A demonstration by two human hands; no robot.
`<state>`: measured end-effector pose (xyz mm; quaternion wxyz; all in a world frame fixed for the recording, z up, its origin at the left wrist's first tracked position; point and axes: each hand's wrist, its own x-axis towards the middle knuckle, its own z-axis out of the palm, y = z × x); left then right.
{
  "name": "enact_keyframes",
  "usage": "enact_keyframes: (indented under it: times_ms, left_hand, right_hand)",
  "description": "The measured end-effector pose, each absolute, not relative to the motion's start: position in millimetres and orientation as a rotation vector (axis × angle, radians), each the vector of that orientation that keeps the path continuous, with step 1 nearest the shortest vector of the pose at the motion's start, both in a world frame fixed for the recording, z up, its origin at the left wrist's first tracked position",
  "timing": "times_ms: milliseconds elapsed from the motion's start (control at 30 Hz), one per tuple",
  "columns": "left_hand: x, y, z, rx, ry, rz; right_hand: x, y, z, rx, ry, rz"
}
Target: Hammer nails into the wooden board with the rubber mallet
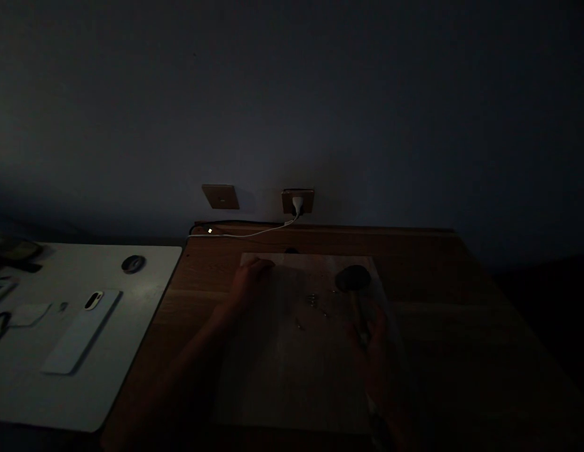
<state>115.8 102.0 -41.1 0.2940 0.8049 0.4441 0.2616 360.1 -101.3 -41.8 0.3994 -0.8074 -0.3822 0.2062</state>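
Note:
The light is dim. My right hand (375, 342) is wrapped round the handle of a mallet (352, 279), whose dark, rounded head points away from me over the right side of a pale board (282, 383). My left hand (249, 279) lies at the board's far left corner, its fingers reaching to the right; the darkness hides their detail. Between the hands, several small shiny metal pieces (312, 300) are scattered on the board, one of them (299, 324) nearer to me. Their exact kind is too small and dark to tell.
The board lies on a wooden table (451, 326) against a wall. A white plug (297, 204) sits in a socket, its cable trailing left. On a white table (19, 389) at the left are a phone (82, 336), a dark round object (133, 263) and other items.

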Motion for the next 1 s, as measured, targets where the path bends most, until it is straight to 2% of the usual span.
enact_keyframes:
  times_ms: [167, 333, 533, 767, 1000]
  left_hand:
    - [107.3, 107.7, -46.3, 2.273, 1.147, 0.697]
    - [104.4, 107.0, -49.8, 2.311, 1.080, 0.715]
    - [101.6, 107.7, -49.6, 2.374, 1.095, 0.717]
    - [102.5, 105.3, -48.1, 2.360, 1.070, 0.658]
    - [102.3, 107.4, -52.1, 2.336, 1.012, 0.713]
  right_hand:
    - [369.5, -101.6, -35.2, -2.135, -0.964, 0.668]
    - [363.6, -107.1, -26.9, -2.066, -0.556, 1.076]
    - [353.0, -103.6, -19.4, -1.937, -0.580, 1.047]
    - [334.1, -84.8, 1.4, -1.983, -0.694, 1.070]
    - [314.1, -70.1, 1.3, -1.894, -0.821, 1.194]
